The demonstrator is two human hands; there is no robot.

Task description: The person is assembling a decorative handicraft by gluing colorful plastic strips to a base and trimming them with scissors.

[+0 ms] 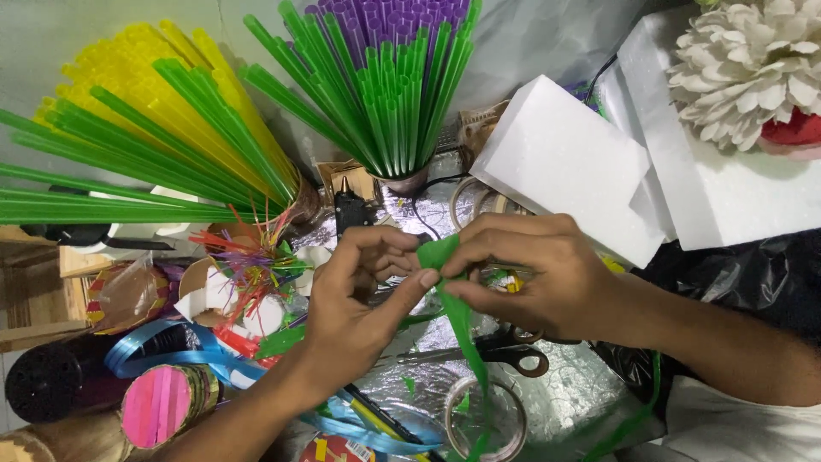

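Two fans of drinking straws dominate the far side: a yellow-and-green bundle at left and a green-and-purple bundle upright in a cup. White foam blocks lie at right, one carrying a white paper flower. Central to the workspace, the left hand and right hand both pinch a green ribbon strip — thumbs and forefingers closed on its upper end (the tail hangs toward a clear tape roll). Scissors rest just beside the strip — on silver foil
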